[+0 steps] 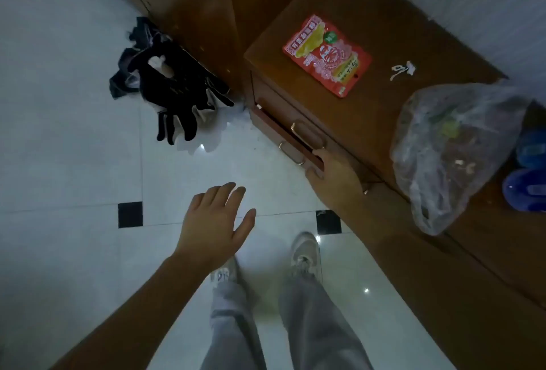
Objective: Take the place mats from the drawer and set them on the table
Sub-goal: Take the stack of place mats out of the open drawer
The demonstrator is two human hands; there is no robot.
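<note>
A low brown wooden cabinet (396, 27) stands at the right, with two drawers on its front. The lower drawer (283, 130) is pulled out a little, showing a dark gap along its top edge. My right hand (334, 177) grips the right end of that drawer front, fingers curled over its upper edge. My left hand (215, 222) hovers over the white tiled floor, palm down, fingers spread, holding nothing. No place mats are visible; the inside of the drawer is hidden.
On the cabinet top lie a red food packet (328, 55), a small white scrap (403, 70) and a clear plastic bag (455, 151). Blue items (529, 180) sit at the right edge. Dark clothes (171, 86) are piled on the floor beside a tall wooden cupboard (189, 0). My feet (304, 254) stand below.
</note>
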